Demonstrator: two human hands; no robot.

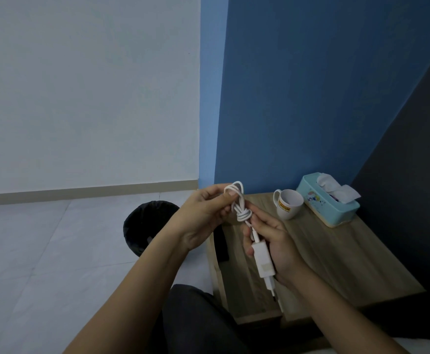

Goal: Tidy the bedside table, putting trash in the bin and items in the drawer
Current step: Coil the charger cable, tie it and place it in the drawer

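Observation:
A white charger (263,260) with its cable (240,205) bundled into a knotted coil is held above the wooden bedside table (336,256). My left hand (203,215) pinches the looped top of the cable. The plug block lies in my right hand (275,241), fingers closed around it, prongs pointing down. A black bin (147,226) with a dark liner stands on the floor left of the table. A dark gap (221,245) at the table's left edge may be the drawer; I cannot tell for sure.
A white mug (288,204) with a yellow label stands at the back of the table. Beside it on the right is a light blue tissue box (328,203) with a tissue sticking out. A blue wall rises behind; pale tiled floor spreads left.

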